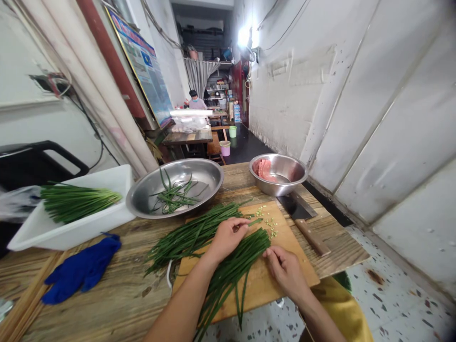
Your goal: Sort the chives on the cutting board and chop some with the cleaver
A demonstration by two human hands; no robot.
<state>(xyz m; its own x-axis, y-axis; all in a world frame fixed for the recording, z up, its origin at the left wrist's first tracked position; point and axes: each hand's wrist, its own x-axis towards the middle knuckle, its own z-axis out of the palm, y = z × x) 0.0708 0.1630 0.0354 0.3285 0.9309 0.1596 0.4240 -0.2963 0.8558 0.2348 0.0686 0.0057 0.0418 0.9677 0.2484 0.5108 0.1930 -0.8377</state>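
Two bunches of garlic chives lie on a wooden cutting board (295,256). My left hand (228,240) is over the board between the far bunch (199,228) and the near bunch (235,266), fingers pinched, with a short green chive piece (255,222) sticking out at the fingertips. At the cut ends of the near bunch, my right hand (287,270) has thumb and forefinger pressed together; whatever may be between them is too small to make out. Small pale chive bits (272,228) are scattered at the board's far right.
A cleaver (309,235) lies right of the board, below a steel bowl (295,173) with pink meat. A wide steel basin (213,183) holds loose chives. Leftward are a white tub (121,190) of chives and a blue glove (85,266). A person (196,102) sits far back.
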